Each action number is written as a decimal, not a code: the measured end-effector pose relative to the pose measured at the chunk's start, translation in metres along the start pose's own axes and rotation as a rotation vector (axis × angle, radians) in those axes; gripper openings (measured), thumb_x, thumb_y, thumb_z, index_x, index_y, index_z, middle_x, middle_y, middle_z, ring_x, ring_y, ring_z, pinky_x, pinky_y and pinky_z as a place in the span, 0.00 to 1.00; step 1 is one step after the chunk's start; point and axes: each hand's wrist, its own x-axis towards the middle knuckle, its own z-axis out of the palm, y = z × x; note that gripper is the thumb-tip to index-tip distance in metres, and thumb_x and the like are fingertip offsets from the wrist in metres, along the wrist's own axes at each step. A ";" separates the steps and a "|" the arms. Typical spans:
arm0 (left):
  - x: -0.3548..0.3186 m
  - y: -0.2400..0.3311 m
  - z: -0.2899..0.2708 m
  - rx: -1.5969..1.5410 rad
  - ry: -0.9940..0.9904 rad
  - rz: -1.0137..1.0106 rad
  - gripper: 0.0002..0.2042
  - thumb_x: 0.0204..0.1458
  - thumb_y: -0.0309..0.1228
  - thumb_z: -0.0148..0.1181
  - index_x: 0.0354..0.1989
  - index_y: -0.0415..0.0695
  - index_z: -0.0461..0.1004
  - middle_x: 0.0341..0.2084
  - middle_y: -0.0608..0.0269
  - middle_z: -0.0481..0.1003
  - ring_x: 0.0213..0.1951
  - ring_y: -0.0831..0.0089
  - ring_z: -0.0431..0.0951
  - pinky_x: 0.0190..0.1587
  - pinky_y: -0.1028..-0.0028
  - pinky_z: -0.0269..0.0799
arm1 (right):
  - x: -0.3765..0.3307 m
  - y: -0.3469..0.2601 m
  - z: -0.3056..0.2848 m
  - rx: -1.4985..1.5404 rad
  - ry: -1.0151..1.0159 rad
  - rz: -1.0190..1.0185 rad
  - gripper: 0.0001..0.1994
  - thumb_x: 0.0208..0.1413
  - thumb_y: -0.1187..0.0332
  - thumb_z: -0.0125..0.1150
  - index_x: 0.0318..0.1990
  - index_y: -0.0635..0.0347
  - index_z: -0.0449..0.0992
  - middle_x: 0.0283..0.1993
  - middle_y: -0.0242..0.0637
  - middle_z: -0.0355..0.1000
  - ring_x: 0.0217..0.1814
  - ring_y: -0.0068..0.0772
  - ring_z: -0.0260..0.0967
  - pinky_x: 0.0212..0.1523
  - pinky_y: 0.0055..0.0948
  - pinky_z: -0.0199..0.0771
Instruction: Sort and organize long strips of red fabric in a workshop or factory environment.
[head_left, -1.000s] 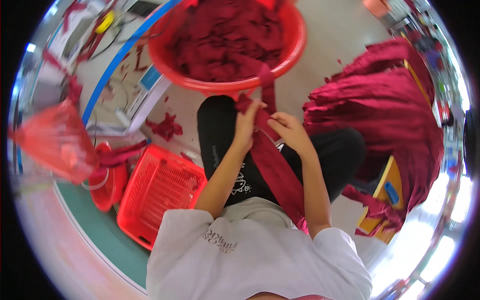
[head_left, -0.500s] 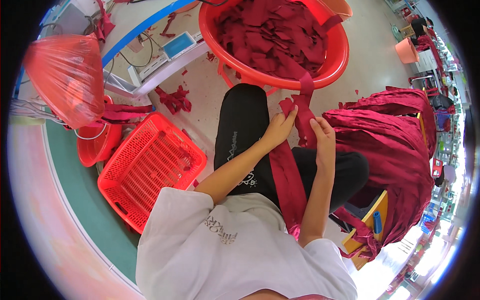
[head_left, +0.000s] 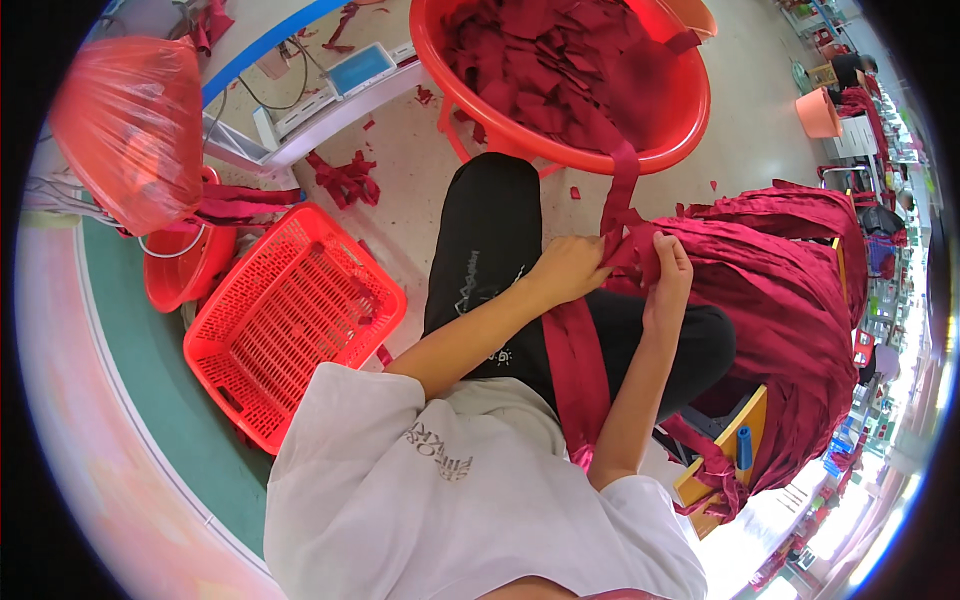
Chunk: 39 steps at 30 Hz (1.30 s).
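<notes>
A long dark red fabric strip runs up across my lap to my two hands. My left hand is closed on it, fingers pointing right. Beside it my right hand pinches the folded cloth between thumb and fingers. From there the strip rises over the rim of a large red tub, which is heaped with dark red fabric pieces. Where the cloth is bunched between the hands, its folds hide the fingertips in part.
To the right, a big pile of dark red fabric hangs over a yellow wooden frame with a blue handle-like piece. On the left stand a red plastic basket, a smaller red bucket and a red plastic bag. Scraps litter the floor.
Both hands have moved slightly right and down with the strip. My left hand has turned so its back faces up, and the cloth between the hands is more bunched.
</notes>
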 end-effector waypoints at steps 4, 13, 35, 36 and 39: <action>0.016 -0.017 0.002 -0.512 0.050 -0.456 0.23 0.60 0.45 0.49 0.27 0.33 0.72 0.16 0.49 0.72 0.27 0.51 0.77 0.32 0.59 0.71 | -0.004 -0.003 0.002 0.081 -0.068 -0.072 0.10 0.61 0.71 0.58 0.26 0.55 0.69 0.27 0.18 0.65 0.28 0.09 0.58 0.32 0.15 0.57; 0.019 -0.012 -0.028 -1.276 -0.006 -0.777 0.32 0.62 0.60 0.35 0.25 0.43 0.71 0.07 0.74 0.56 0.10 0.82 0.55 0.15 0.78 0.50 | -0.008 0.026 0.024 -0.090 -0.325 0.104 0.09 0.63 0.68 0.55 0.43 0.63 0.77 0.36 0.32 0.78 0.33 0.17 0.72 0.36 0.19 0.70; 0.013 -0.004 -0.020 -0.968 0.007 -0.481 0.20 0.62 0.50 0.48 0.36 0.46 0.78 0.29 0.69 0.75 0.31 0.80 0.73 0.35 0.78 0.69 | -0.017 0.038 0.041 -0.012 -0.323 0.206 0.09 0.64 0.68 0.53 0.36 0.63 0.76 0.31 0.29 0.74 0.30 0.20 0.73 0.29 0.23 0.77; 0.013 -0.002 -0.021 -0.959 -0.006 -0.581 0.22 0.62 0.51 0.46 0.36 0.45 0.78 0.29 0.68 0.75 0.31 0.79 0.73 0.35 0.77 0.70 | -0.016 0.039 0.040 -0.081 -0.363 0.115 0.09 0.64 0.68 0.53 0.36 0.64 0.75 0.33 0.30 0.74 0.33 0.21 0.73 0.33 0.24 0.77; 0.015 -0.001 -0.028 -1.165 0.067 -0.611 0.21 0.62 0.51 0.45 0.37 0.47 0.77 0.32 0.67 0.74 0.35 0.76 0.73 0.37 0.73 0.71 | -0.025 0.034 0.034 -0.010 -0.524 0.061 0.11 0.59 0.70 0.59 0.47 0.66 0.71 0.41 0.34 0.72 0.39 0.23 0.73 0.42 0.27 0.75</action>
